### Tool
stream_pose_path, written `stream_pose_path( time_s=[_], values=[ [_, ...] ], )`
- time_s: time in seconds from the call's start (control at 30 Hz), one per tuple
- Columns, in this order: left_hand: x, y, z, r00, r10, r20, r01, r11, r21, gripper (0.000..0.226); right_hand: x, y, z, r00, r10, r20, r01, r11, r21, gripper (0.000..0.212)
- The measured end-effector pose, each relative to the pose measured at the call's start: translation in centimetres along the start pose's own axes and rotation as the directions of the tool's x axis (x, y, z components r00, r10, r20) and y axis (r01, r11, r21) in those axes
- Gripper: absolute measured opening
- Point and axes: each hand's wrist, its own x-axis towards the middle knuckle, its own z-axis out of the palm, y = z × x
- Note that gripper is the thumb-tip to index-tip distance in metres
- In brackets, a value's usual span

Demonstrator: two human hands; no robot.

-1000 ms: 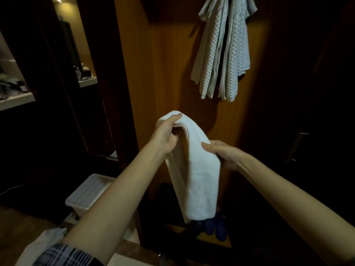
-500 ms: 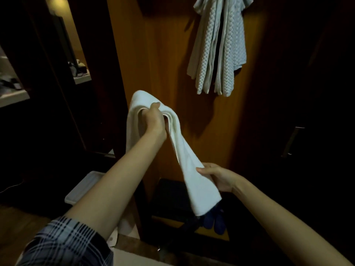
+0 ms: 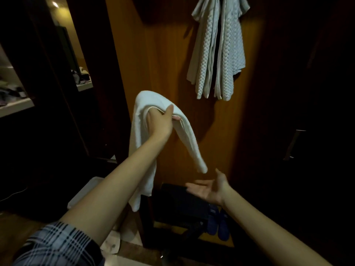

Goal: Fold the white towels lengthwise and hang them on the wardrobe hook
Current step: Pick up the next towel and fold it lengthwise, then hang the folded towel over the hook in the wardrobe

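1. Half a second on, the right hand [image 3: 208, 190] has let go of the white towel [image 3: 143, 150] and dropped below it; the towel's right tail, held then, now swings free.

2. Far left, a pale shelf [image 3: 15, 107] carries a dim clutter that cannot be made out, and a white lidded bin [image 3: 84, 192] sits on the floor behind the raised forearm.

3. The left hand [image 3: 160, 126], arm out from a plaid sleeve [image 3: 57, 244], grips the towel at its fold, thumb on top and fingers tucked under the cloth.

4. The towel is plain white terry, folded into a long narrow band and draped over that hand like a saddle: the left length hangs straight down past the forearm, while the right length angles down and ends in a rounded tip just above the right hand, not touching it.

5. The right hand lies palm up, fingers straight and spread, holding nothing.

6. Behind, the orange-brown wardrobe panel [image 3: 163, 54] fills the centre; high on it hang waffle-weave towels [image 3: 217, 54], greyish white, in several folded strips, well apart from the one in hand.

7. Low right of centre, blue shoes [image 3: 219, 225] stand in the wardrobe's dark base.
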Motion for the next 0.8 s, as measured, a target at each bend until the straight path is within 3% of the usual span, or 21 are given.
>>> stream_pose_path(
  time_s=[0.07,0.13,0.27,0.37,0.63,0.7,0.8],
  values=[
    [0.2,0.2,0.5,0.999,0.028,0.038,-0.03,0.998,0.063,0.025,-0.6,1.8,2.1,0.98,0.055,0.192,-0.014,0.978,-0.21,0.098],
    [0.0,0.5,0.5,0.997,0.029,0.073,-0.039,0.99,0.137,0.028,-1.6,2.4,4.9,0.94,0.043,0.339,0.07,0.947,-0.313,0.098],
    [-0.2,0.5,0.4,0.994,0.021,0.11,-0.042,0.981,0.191,0.041,-3.2,1.5,9.7,0.885,-0.081,0.458,0.224,0.937,-0.267,0.09],
    [-0.2,0.5,0.1,0.99,0.04,0.138,-0.07,0.972,0.222,0.04,-3.5,0.3,12.0,0.838,-0.125,0.531,0.302,0.916,-0.262,0.09],
    [1.1,1.8,-0.5,0.973,-0.021,0.229,0.004,0.997,0.075,0.06,-3.9,-2.2,15.7,0.867,-0.231,0.443,0.456,0.725,-0.516,0.086],
    [1.5,2.4,-0.4,0.963,-0.009,0.27,0.004,1.0,0.017,0.056,-4.9,-3.4,17.0,0.84,-0.372,0.396,0.529,0.723,-0.444,0.075],
    [2.5,3.4,-0.1,0.957,0.038,0.287,-0.016,0.997,-0.078,0.053,-7.1,-5.4,19.4,0.78,-0.565,0.269,0.614,0.773,-0.159,0.055]
  ],
)
